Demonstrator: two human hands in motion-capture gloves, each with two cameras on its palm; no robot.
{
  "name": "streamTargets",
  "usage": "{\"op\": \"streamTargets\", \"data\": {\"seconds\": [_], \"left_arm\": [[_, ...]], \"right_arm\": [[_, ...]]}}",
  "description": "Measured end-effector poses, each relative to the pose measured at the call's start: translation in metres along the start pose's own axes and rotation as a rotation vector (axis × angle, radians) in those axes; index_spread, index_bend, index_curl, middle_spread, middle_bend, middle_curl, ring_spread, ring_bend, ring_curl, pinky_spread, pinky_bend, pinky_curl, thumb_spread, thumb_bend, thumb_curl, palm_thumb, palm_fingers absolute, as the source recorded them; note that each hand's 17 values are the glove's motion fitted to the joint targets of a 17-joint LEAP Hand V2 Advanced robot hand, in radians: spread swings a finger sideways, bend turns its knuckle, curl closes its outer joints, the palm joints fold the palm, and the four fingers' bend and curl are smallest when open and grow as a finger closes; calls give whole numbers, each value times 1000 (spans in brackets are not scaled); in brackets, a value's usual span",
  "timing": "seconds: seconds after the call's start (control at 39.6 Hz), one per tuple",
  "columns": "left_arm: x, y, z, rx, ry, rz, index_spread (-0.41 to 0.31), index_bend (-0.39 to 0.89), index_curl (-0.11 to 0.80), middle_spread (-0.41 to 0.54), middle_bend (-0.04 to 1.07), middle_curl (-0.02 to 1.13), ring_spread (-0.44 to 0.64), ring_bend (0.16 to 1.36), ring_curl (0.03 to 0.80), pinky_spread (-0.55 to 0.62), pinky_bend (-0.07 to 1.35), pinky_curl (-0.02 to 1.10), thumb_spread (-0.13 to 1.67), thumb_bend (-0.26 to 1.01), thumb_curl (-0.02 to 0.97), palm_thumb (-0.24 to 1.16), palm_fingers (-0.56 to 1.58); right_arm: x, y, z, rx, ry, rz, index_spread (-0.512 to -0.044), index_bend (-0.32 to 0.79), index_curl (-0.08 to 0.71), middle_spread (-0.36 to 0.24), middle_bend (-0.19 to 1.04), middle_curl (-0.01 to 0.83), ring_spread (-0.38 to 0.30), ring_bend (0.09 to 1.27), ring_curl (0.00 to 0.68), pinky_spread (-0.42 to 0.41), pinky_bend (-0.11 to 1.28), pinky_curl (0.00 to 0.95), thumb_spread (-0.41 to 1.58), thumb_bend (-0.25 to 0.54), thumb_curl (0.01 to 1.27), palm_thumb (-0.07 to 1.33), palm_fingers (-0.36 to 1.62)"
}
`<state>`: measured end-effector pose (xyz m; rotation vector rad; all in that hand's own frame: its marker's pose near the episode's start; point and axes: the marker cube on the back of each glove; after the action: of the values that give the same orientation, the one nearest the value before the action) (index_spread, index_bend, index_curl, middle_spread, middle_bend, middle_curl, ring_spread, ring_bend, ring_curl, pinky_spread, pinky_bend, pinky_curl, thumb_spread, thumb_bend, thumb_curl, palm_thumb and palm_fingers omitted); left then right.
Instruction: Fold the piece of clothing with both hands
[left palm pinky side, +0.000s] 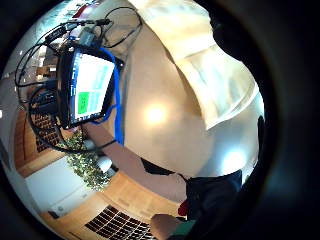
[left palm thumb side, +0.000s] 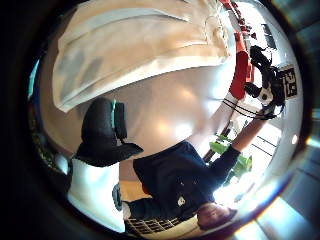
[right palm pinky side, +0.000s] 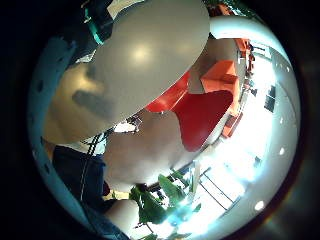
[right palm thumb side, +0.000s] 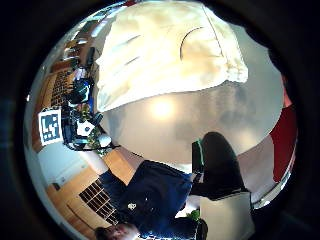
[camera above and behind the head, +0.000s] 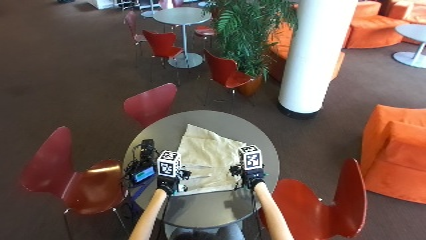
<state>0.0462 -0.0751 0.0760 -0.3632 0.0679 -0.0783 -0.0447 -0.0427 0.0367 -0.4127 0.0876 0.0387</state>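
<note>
On the round grey table (camera above and behind the head: 200, 207), a small screen device (camera above and behind the head: 142, 174) with cables sits at nine o'clock. The left hand (camera above and behind the head: 168, 181) hovers at the cream garment's (camera above and behind the head: 206, 157) near left corner; I cannot tell its fingers. The garment lies flat from centre toward twelve. The right hand (camera above and behind the head: 250, 177) hovers at its near right edge, fingers likewise unclear.

- The garment (camera above and behind the head: 205, 160) between the hands is plain cream.
- It lies on a grey round table (camera above and behind the head: 213, 207).
- Both gloves, left hand (camera above and behind the head: 166, 184) and right hand (camera above and behind the head: 251, 179), are black.
- Red chairs (camera above and behind the head: 150, 102) ring the table beyond the hands.
</note>
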Motion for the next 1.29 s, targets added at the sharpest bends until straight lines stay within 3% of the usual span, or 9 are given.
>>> {"op": "streamTargets", "data": {"seconds": [0.1,0.28,0.4,0.58,0.66,0.83,1.06,1.19,1.29], "left_arm": [[0,-13,-1,63,38,70,-99,136,282,23,171,284,94,519,292,75,421,333,1080,61,333,516,354],[7,-14,11,-186,30,76,-97,107,276,25,162,298,96,519,304,64,470,357,1055,9,357,523,290],[10,-18,32,-242,-2,91,-91,116,272,55,157,300,133,533,312,91,495,368,1022,-31,361,480,206],[3,-29,34,-47,28,28,-99,163,286,25,208,318,144,506,296,102,468,353,1046,1,383,553,255],[1,-28,35,-16,28,-1,-142,241,324,-58,279,329,60,427,262,2,459,336,1071,28,410,619,568],[6,-22,37,124,-11,34,-192,219,362,-144,251,368,-73,377,280,-171,507,366,1044,65,468,762,806],[17,2,57,170,-80,168,-242,232,413,-216,249,413,-223,297,305,-316,503,382,850,59,558,906,1105],[17,18,76,33,-33,290,-265,213,435,-241,278,451,-266,301,336,-330,528,410,799,33,596,908,1186],[20,60,77,-69,-1,386,-276,190,447,-264,305,473,-293,334,361,-349,549,426,758,13,628,909,1238]], "right_arm": [[-8,3,-2,4,14,-41,-356,100,158,-61,193,307,-23,545,319,125,633,355,1083,131,333,667,376],[-12,-23,6,-35,90,59,-355,121,171,-85,183,319,-48,544,324,109,641,358,1055,115,379,745,397],[-13,-41,24,-77,104,106,-355,118,180,-107,182,326,-67,541,330,79,653,362,1036,97,407,786,414],[-5,-57,37,25,83,106,-354,116,192,-152,215,351,-147,588,344,-12,626,348,1014,93,452,868,613],[-7,-56,42,26,26,90,-345,119,199,-168,248,369,-181,599,346,-82,622,341,1009,91,469,898,779],[-10,-68,41,252,55,70,-328,127,230,-191,224,391,-221,564,368,-220,647,358,883,54,513,958,966],[-16,-41,47,277,155,-14,-295,166,287,-211,244,433,-248,532,398,-312,612,369,704,-4,572,1006,1186],[-8,-30,66,281,167,-115,-282,178,319,-215,262,456,-244,541,416,-317,586,372,591,-19,610,1026,1223],[-3,-4,86,275,153,-212,-276,203,350,-208,287,477,-236,539,429,-305,564,374,505,-18,639,1043,1252]]}}
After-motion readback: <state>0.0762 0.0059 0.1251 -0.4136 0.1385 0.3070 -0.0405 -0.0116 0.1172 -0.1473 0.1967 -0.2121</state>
